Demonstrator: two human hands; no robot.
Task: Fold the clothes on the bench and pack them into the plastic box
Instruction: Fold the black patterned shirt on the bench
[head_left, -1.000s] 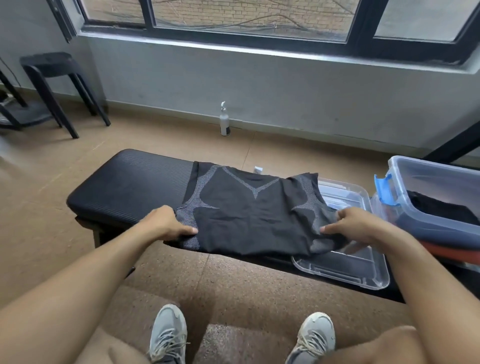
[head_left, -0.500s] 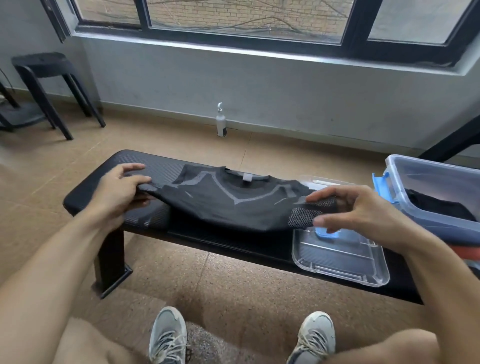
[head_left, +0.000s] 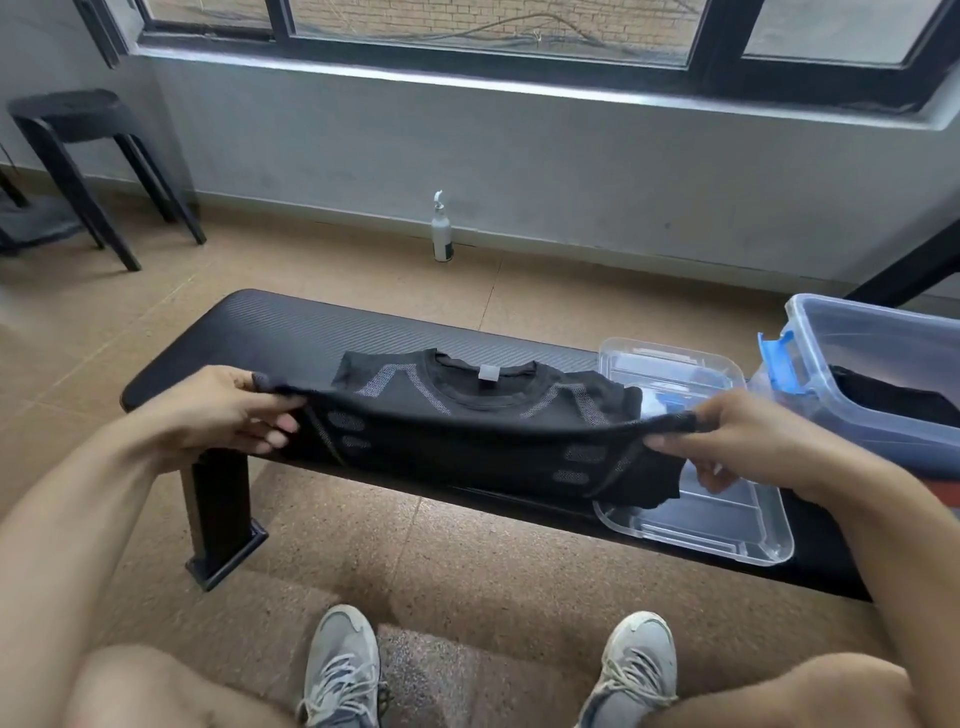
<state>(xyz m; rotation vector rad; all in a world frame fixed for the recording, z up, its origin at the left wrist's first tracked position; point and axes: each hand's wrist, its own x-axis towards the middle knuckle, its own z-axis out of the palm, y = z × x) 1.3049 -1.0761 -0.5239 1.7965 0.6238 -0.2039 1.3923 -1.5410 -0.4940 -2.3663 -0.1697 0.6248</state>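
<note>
Both hands had a pinching grip on the black stretchy shirt with grey mesh patches (head_left: 483, 431): left hand (head_left: 234, 410) had thumb and fingers curled round the fold at its left end, right hand (head_left: 737, 441) was doing the same at the right end. So the fold was pulled taut between them and lifted a bit, with the loose lower part hanging down over the front edge of the counter. The collar end with the little grey tag was lying flat on the long black padded counter (head_left: 291, 332), neck facing up.

Right next to the shirt on the counter was the clear plastic lid (head_left: 727, 525), and the shirt's right corner overlapped it. Past that, at the far right, sat the clear plastic box with a blue latch (head_left: 878, 364), with something dark already inside it.

On the floor by the wall stood a white pump bottle (head_left: 442, 234), and a black stool (head_left: 78, 140) was off to the left. Grey sneakers (head_left: 343, 670) were at the bottom.
</note>
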